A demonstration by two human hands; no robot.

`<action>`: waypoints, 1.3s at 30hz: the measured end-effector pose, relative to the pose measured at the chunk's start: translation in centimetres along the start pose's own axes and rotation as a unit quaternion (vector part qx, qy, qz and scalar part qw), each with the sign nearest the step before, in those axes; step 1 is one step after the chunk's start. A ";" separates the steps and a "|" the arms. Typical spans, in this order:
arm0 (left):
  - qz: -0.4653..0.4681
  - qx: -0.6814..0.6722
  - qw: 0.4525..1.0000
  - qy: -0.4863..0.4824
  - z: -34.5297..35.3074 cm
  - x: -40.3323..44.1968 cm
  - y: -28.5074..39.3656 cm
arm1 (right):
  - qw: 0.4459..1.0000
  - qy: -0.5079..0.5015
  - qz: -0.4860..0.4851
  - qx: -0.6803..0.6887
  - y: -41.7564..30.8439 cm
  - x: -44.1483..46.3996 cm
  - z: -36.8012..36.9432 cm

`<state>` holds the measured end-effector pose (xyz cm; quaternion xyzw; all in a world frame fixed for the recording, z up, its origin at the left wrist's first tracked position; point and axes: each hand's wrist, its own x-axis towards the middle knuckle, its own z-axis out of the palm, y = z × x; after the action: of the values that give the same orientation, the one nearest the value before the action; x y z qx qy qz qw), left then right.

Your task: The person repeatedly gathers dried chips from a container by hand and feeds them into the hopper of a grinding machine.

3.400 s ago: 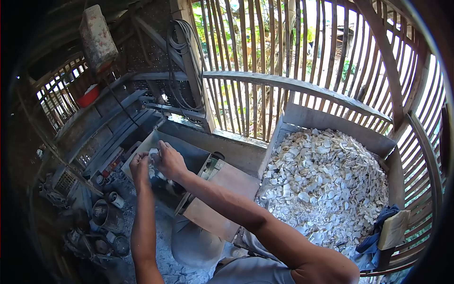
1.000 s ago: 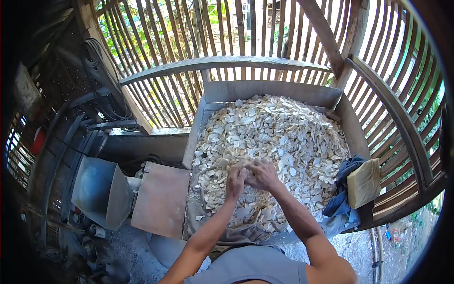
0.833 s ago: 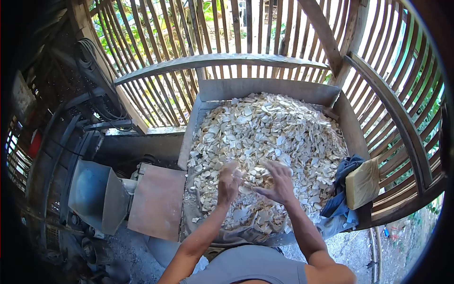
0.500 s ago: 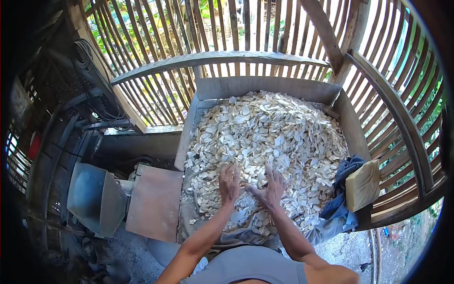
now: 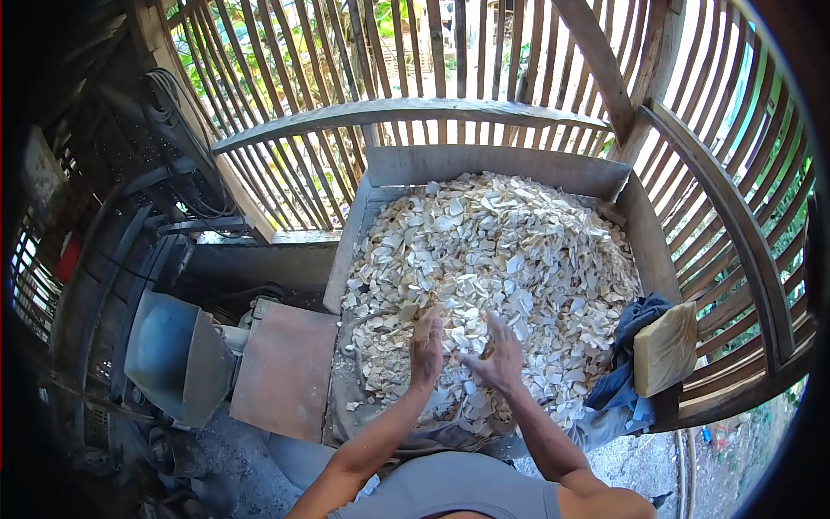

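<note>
A big heap of pale, dry, flat chips fills a wooden bin; they look like dried root slices, though the kind is not certain. At its near side my left hand is on edge, palm inward and fingers pointing forward. Across from it, my right hand faces in with its thumb held apart from the fingers. Some chips lie in the gap between the palms. Both hands look open, with the fingertips at the chips; whether they press on any is hard to see.
Wooden boards wall the bin. On its right edge lie dark blue cloth and a yellowish foam block. To the left are a reddish flat panel and a metal hopper. Slatted walls enclose the corner.
The view has shifted slightly. My hands have turned more on edge, palms facing each other, and the left fingers have drawn a little closer together.
</note>
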<state>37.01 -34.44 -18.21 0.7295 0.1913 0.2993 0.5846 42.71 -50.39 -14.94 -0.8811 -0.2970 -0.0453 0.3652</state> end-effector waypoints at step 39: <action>-0.096 -0.306 0.929 0.183 2.4 0.5 5.2 | 0.946 0.166 0.019 0.276 -5.7 2.2 2.7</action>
<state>38.64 -37.14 -13.44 0.4258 0.2633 0.4143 0.7601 41.02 -44.37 -12.72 -0.7310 -0.2157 -0.1003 0.6395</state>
